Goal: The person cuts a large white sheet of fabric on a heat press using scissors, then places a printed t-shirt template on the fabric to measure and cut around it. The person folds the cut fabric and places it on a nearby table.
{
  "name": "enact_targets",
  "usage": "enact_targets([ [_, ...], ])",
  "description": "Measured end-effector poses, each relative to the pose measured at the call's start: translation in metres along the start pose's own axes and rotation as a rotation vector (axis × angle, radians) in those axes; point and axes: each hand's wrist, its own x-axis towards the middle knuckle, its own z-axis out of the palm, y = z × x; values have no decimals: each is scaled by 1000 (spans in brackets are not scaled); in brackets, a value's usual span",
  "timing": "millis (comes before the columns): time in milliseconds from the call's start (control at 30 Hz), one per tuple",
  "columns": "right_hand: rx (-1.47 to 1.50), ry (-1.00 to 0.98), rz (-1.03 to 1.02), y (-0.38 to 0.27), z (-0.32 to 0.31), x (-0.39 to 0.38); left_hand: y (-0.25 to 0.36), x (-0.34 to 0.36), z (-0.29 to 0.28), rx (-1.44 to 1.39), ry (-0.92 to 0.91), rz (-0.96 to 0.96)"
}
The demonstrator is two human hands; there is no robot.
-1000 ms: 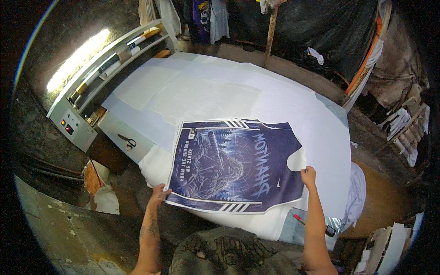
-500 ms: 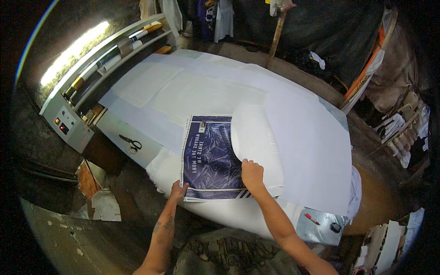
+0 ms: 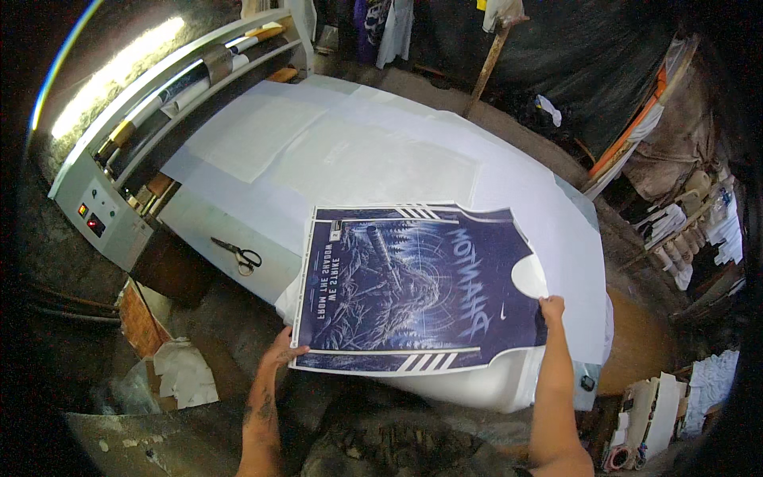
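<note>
Printed dark-blue sheet (image 3: 413,298) is gripped at its near corner, 8 o'clock from its centre, by the left hand (image 3: 282,348), thumb uppermost. Its edge is pinched at 3 o'clock by the right hand (image 3: 551,308), near a white half-round patch. Sheet is spread, print up, over the table's (image 3: 203,216) near side. Scissors (image 3: 245,257) are seen at 9 o'clock, control box (image 3: 99,215) farther out.

Looking Down Over the Table (image 3: 203,219)

From the head, a wide fisheye camera is looking down and forward, sitting just off the near edge and taking in the surface across to the far edge.
</note>
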Motion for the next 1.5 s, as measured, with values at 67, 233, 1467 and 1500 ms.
enact_targets([
  [67, 19, 32, 64, 10, 22, -15, 4, 5, -5, 51, -56, 10],
  [233, -22, 174, -71, 5, 32, -35, 22, 49, -10, 3, 43, -32],
  [1467, 571, -285, -462, -340, 121, -196, 39, 141, -19, 330, 296, 159],
  [1500, 600, -279, -311, -321, 126, -189, 39, 145, -18, 307, 285, 205],
])
